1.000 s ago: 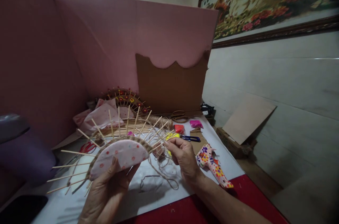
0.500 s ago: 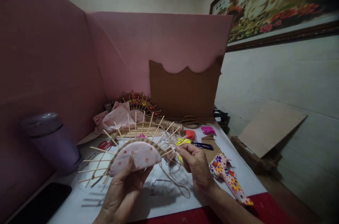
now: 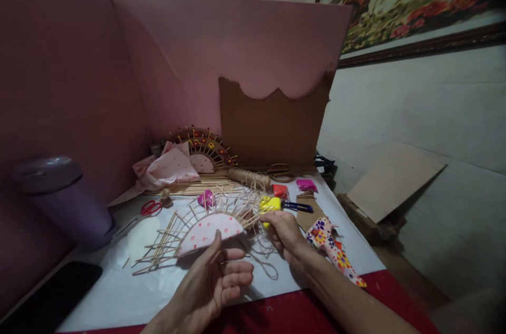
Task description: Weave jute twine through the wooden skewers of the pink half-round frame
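Observation:
A half-round fan-shaped piece, faced with white cloth with pinkish-red dots and edged in woven twine, lies low over the table with thin wooden sticks radiating from its curve. My left hand is open, palm up and fingers spread, its thumb at the cloth's lower edge. My right hand is closed, thumb and forefinger pinched by the stick ends on the right side; what lies between the fingertips is too small to make out. Loose twine loops on the table between the hands.
Red-handled scissors and a purple tumbler stand left, above a black phone. A twine roll, a yellow packet, a blue-handled tool and a flowered cloth shape lie right. Brown cardboard leans behind.
The half-round piece has come down toward the table. My left hand has let go of it and opened. My right hand stays pinched near the right-hand sticks.

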Demonstrator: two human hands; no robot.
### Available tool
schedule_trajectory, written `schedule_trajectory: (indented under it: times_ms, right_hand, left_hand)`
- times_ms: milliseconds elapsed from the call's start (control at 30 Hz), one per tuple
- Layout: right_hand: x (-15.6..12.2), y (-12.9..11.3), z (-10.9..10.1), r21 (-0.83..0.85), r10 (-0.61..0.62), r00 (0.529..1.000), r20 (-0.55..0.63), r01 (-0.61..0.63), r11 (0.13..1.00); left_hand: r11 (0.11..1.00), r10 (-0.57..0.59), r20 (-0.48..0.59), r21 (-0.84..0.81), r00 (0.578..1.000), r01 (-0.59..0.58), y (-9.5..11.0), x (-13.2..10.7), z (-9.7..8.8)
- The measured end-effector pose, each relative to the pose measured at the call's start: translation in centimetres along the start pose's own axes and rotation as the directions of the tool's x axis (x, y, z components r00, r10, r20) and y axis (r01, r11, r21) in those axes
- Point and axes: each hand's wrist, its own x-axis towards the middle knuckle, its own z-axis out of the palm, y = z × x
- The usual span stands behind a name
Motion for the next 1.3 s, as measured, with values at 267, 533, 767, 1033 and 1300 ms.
schedule_trajectory:
  times_ms: [267,533,767,1033,1300]
  right_hand:
    - [0.0,0.2,-0.3,-0.041,0.035,0.999,0.024,-0.034,0.999]
    - [0.1,0.5,-0.4,-0.079,0.007,1.0,0.025,-0.005,0.997]
    - [-0.1,0.9,-0.6,-0.063,-0.016,0.998,0.065,0.02,0.998]
    - [0.3,1.1,-0.7,-0.052,0.014,0.998,0.063,-0.01,0.999]
    - [0.4,1.1,-0.8,-0.044,-0.016,0.998,0.061,0.018,0.999]
  left_hand:
    - [0.957,0.102,0.17,0.252,0.98,-0.143,-1.3,-0.3,0.3]
    - [0.906,0.202,0.174,0.34,0.964,-0.251,-2.1,0.0,-0.1]
    - [0.89,0.23,0.199,0.353,0.953,-0.289,-2.4,0.1,0.7]
    - [0.915,0.164,0.305,0.309,0.938,-0.261,-2.7,0.9,0.6]
    - [0.918,0.126,0.318,0.321,0.94,-0.232,-3.1,1.0,0.5]
